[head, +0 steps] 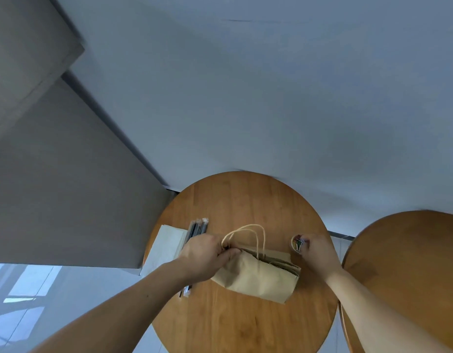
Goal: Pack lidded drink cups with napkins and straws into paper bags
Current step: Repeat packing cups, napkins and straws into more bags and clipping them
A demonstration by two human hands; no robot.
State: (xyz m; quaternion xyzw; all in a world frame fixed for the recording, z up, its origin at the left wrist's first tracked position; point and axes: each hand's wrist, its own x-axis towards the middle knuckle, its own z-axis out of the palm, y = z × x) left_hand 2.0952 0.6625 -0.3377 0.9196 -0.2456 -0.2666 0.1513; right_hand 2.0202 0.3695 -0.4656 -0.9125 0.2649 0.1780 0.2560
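Flat folded paper bag (258,278) lies mid-counter (233,200). Left hand (205,256) pinches its top edge by the twine handles (245,226); likely light, floppy, crease-prone. Right hand (317,253) touches a clip tub (296,242); grip unclear.

Single head-worn wide-angle view, facing forward and steeply down at a round wooden table (245,200) from close above. Table sits lower centre of frame. Grey wall (271,85) fills the upper half, with edges bowed by the lens.
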